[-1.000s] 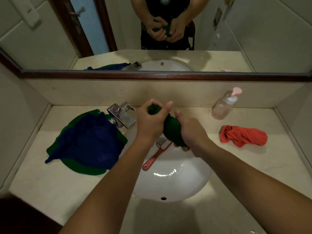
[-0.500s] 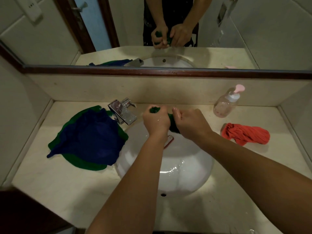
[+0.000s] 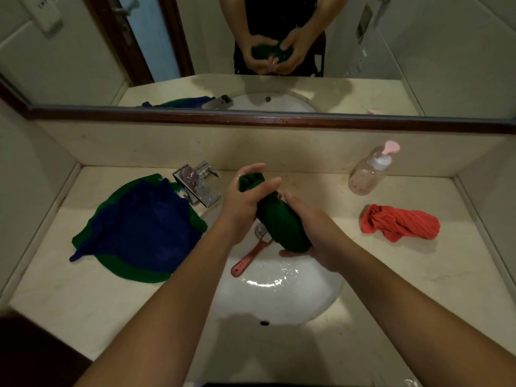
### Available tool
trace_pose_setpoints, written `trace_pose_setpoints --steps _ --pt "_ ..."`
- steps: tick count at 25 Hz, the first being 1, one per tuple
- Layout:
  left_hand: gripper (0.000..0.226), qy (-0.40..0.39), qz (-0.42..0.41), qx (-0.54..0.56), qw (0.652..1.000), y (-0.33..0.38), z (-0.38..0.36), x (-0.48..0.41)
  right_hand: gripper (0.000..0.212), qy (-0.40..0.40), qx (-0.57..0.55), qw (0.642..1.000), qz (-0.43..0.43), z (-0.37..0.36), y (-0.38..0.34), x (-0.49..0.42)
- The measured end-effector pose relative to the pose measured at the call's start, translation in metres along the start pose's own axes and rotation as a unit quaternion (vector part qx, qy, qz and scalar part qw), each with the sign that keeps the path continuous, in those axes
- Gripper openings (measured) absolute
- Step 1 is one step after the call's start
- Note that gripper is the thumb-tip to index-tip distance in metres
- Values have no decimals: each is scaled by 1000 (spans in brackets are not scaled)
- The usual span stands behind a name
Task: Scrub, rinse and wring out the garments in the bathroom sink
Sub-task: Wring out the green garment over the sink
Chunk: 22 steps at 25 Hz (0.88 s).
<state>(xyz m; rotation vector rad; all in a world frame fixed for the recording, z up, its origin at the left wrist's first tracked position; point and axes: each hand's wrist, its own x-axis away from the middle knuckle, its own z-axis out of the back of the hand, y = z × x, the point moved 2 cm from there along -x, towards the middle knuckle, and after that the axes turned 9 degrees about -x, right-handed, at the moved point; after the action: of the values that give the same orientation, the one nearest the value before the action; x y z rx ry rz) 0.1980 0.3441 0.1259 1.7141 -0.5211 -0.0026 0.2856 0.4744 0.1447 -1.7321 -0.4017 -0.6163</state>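
Across the lower half of the frame runs a pale stone surface (image 3: 418, 275), walled in on both sides, with a wide mirror (image 3: 418, 51) filling the upper part above a dark wooden rail. Set into the surface at the centre is a white oval sink (image 3: 279, 297), its bowl wet and shining.

At centre left, a blue garment (image 3: 142, 227) lies spread on the surface over a flat green garment (image 3: 131, 270), whose edge shows around it like a border.

Over the back part of the sink, a rolled green garment (image 3: 279, 222) is held up slantwise, its far end pointing toward the mirror. The left hand (image 3: 243, 202) grips the far end with fingers wrapped round it. The right hand (image 3: 318, 227) is curled round the thick near end, fingertips showing beneath. Both hands are clamped on the roll, close beside each other. The mirror shows them from the front, cupped round the same green bundle.

At centre right, a red garment (image 3: 399, 222) lies crumpled on the surface, well apart from the sink. A chrome faucet (image 3: 198, 185) stands at the sink's back left rim, just beside the blue garment. A clear soap bottle (image 3: 368, 174) with a pink pump stands against the back wall, upper right. A red-handled brush (image 3: 248, 259) lies in the bowl, its bristle end under the roll.
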Motion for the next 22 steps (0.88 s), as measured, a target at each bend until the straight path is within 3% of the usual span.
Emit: trace_pose_setpoints --steps 2,5,9,12,14,16,19,22 --pt "57 -28 3 -49 998 7 1 5 48 -19 -1 1000 2 -2 0 6" --pt "47 -53 -18 -145 988 16 4 9 55 -42 29 999 16 -3 -5 11" --pt "57 -193 -8 -176 965 33 18 6 53 -96 -99 990 -35 3 -5 17" --pt "59 -201 -62 -227 951 44 19 1 62 -142 -148 977 -60 2 -6 19" --pt "68 -244 -54 -130 959 41 10 0 63 -145 -151 976 -66 -2 -7 18" --pt "50 -292 -49 13 955 36 2 2 62 -135 -165 974 -77 -4 -8 17" --pt "13 -249 -87 47 964 32 0 3 63 -82 -215 966 -114 -3 -8 17" --pt "13 -124 -89 21 988 22 -4 7 63 13 -163 983 -83 -2 -9 11"
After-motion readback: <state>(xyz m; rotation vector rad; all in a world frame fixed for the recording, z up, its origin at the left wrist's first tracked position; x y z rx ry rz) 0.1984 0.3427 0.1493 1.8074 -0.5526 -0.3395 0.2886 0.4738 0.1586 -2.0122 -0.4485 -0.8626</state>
